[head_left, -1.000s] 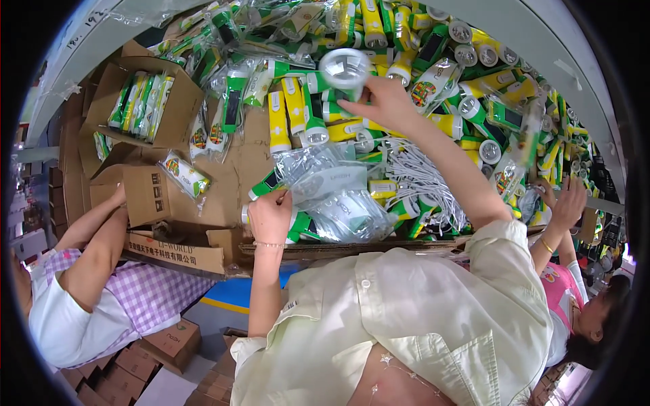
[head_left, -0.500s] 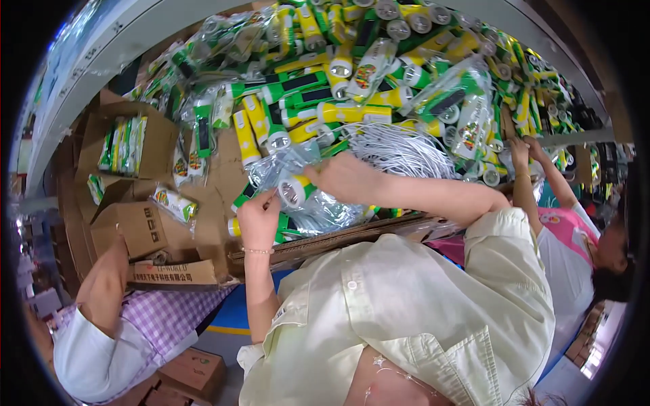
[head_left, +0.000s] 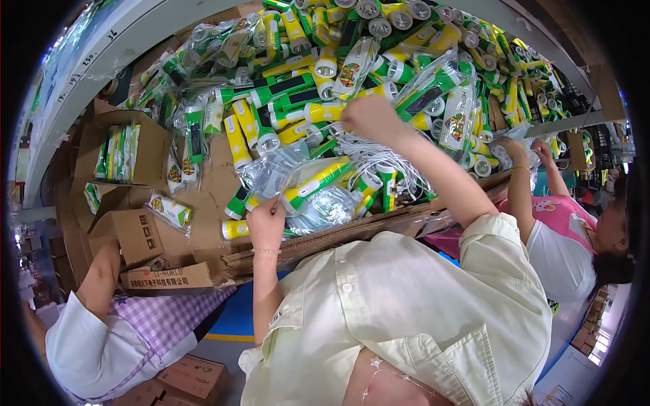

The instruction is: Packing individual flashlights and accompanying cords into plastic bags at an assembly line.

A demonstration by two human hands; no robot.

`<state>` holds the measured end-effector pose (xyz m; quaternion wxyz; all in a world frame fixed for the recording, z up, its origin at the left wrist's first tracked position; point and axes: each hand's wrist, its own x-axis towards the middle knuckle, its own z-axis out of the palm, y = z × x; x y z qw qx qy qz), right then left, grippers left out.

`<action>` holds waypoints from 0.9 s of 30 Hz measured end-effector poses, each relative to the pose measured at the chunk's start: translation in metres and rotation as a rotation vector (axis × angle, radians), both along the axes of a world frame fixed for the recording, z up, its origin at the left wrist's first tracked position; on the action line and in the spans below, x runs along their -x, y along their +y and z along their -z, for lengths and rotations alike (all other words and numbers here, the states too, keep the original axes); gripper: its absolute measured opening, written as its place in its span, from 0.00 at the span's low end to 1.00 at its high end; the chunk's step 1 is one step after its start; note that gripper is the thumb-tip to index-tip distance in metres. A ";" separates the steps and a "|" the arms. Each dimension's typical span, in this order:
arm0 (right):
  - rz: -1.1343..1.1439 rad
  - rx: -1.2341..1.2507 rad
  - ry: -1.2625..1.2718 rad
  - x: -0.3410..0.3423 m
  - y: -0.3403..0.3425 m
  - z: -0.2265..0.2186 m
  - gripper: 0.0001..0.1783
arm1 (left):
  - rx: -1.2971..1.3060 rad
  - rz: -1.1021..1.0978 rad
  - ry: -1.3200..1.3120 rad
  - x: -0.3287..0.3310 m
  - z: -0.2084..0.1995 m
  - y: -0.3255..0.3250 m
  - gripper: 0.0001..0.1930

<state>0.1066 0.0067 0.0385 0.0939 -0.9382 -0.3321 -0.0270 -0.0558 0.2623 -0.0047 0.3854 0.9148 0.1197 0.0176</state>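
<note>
My left hand (head_left: 267,222) pinches the edge of a clear plastic bag at the near side of the pile. Inside that bag lies a yellow and green flashlight (head_left: 317,184), slanting up to the right. Farther off, my right hand (head_left: 374,122) is closed at the upper end of a bundle of white cables (head_left: 379,154); its fingertips are partly hidden. More flat clear bags (head_left: 325,211) lie under and beside the bagged flashlight. Loose yellow and green flashlights (head_left: 237,142) surround both hands.
An open cardboard box (head_left: 150,152) holding packed flashlights stands at left. A smaller box (head_left: 135,233) is beside a co-worker's arm (head_left: 98,281). At right, another person's hands (head_left: 518,152) handle clear plastic. A cardboard edge (head_left: 379,230) runs along the near side; a metal frame (head_left: 128,40) arches over the left.
My right hand has left the flashlight and moved away to the cables, which are pulled together. The flashlight now lies lengthwise in the bag. My left hand stays beside it.
</note>
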 end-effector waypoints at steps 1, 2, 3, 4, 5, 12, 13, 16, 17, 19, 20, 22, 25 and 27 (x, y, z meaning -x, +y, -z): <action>0.020 -0.088 0.000 -0.006 -0.013 -0.001 0.04 | 0.013 0.011 0.011 -0.002 0.001 0.001 0.12; 0.021 -0.085 -0.003 -0.008 -0.016 0.005 0.04 | 0.029 0.022 0.021 -0.005 0.004 0.001 0.12; -0.011 -0.080 -0.047 -0.008 -0.019 0.019 0.04 | 0.033 0.023 0.021 -0.005 0.004 0.001 0.12; -0.043 -0.075 -0.091 -0.008 -0.021 0.030 0.04 | 0.013 0.039 -0.014 -0.006 0.004 0.001 0.12; -0.049 -0.075 -0.089 -0.009 -0.017 0.038 0.04 | -0.009 0.049 -0.047 -0.004 0.004 0.003 0.12; -0.031 -0.247 -0.091 -0.004 0.012 -0.026 0.05 | 0.032 0.022 -0.025 -0.006 0.005 0.005 0.12; 0.017 -0.533 0.143 0.003 0.021 -0.053 0.04 | 0.030 0.012 -0.028 -0.007 0.005 0.005 0.12; -0.014 -0.956 0.523 0.033 0.051 -0.111 0.05 | 0.028 -0.006 -0.025 -0.008 0.008 0.008 0.13; -0.091 -1.094 0.652 0.040 0.059 -0.119 0.06 | 0.034 -0.004 -0.026 -0.010 0.008 0.008 0.14; -0.188 -1.182 0.781 0.052 0.077 -0.091 0.06 | 0.042 0.001 0.066 -0.013 0.008 0.010 0.13; -0.295 -1.260 0.913 0.058 0.084 -0.071 0.06 | 0.052 -0.004 0.154 -0.012 0.006 0.012 0.13; -0.331 -1.120 0.826 0.065 0.089 -0.024 0.06 | 0.082 0.030 0.088 -0.011 0.003 0.014 0.12; -0.380 -0.691 0.364 0.052 0.074 0.039 0.04 | 0.131 0.022 0.001 -0.007 0.010 0.016 0.13; -0.368 -0.334 0.219 0.045 0.057 0.043 0.03 | 0.170 -0.037 -0.045 -0.006 0.018 0.017 0.14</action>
